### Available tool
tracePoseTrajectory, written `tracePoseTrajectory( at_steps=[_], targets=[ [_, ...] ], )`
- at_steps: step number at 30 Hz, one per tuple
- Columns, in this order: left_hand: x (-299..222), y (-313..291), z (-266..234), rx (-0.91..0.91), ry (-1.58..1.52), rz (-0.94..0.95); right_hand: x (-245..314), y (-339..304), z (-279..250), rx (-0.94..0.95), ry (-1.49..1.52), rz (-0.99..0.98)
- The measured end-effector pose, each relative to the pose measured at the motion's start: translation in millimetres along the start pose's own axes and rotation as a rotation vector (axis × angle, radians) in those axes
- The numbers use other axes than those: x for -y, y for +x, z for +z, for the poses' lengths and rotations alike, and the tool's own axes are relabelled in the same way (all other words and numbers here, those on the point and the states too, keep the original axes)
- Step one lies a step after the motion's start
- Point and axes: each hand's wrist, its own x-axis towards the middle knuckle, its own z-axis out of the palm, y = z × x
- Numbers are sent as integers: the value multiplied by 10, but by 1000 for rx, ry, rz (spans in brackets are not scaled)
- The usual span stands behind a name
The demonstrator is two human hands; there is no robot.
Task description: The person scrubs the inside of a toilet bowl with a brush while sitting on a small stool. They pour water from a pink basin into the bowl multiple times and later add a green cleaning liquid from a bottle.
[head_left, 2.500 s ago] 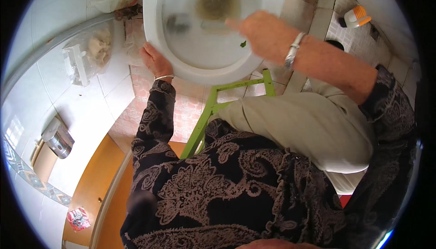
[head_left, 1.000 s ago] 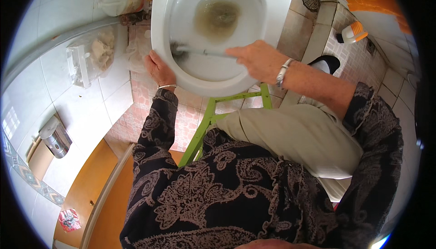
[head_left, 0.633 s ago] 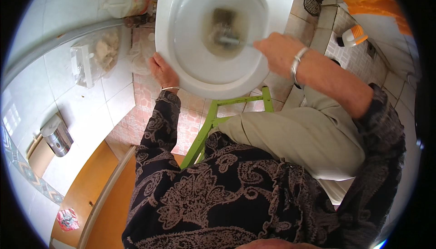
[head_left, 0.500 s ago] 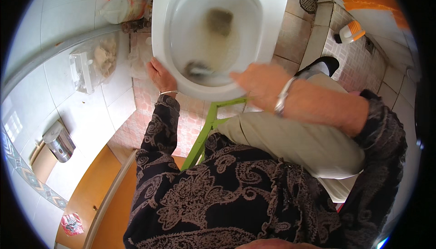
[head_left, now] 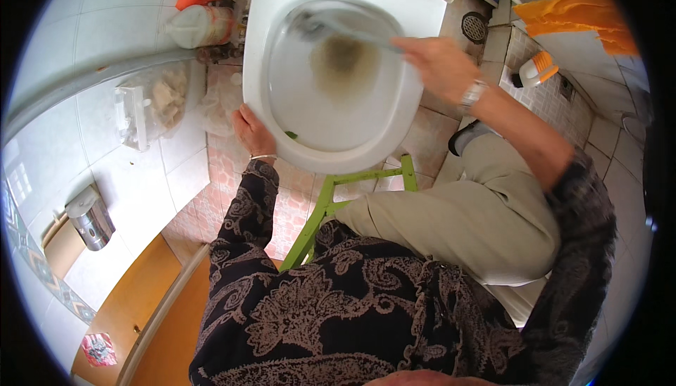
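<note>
Right hand [head_left: 443, 69] closed around the handle end of a brush [head_left: 359, 33], fingers wrapped, forefinger along the shaft. The brush reaches across the bowl of a white toilet [head_left: 343, 161]; its dark head, blurred, lies inside at the far left, beyond the brownish water [head_left: 343, 58]. Left hand [head_left: 253, 132] against the toilet's outer left side near the front; cannot tell whether its fingers grip or merely rest. Dark green scrap [head_left: 291, 134] on the bowl's inner wall, near that hand.

Printed matter: pale bottle [head_left: 191, 28] with a reddish label, far left, lettering too small to read. Red-and-white patterned sticker [head_left: 99, 349] on the orange door [head_left: 116, 315], lower left; details blurred. Metal wall dispenser [head_left: 90, 220] above it, shiny. Green stool frame [head_left: 317, 224] between toilet and the person's body.
</note>
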Motion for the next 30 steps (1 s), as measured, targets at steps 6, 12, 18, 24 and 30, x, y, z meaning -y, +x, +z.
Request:
tracePoseTrajectory(
  at_steps=[6,12,18,24,30],
  targets=[
    [-43,33,-46,-10,53,20,283,35,191,498,-411,-46],
    [106,31,-59,-20,74,22,296,-323,-287,151,-278,-217],
    [62,31,-56,-36,64,53,610,50,-45,-50,-193,-350],
    [152,71,5,-111,-28,149,1025,-296,71,266,-278,-233],
    [130,5,-76,-62,-16,-20,365,-353,140,295,-565,-110]
  ],
)
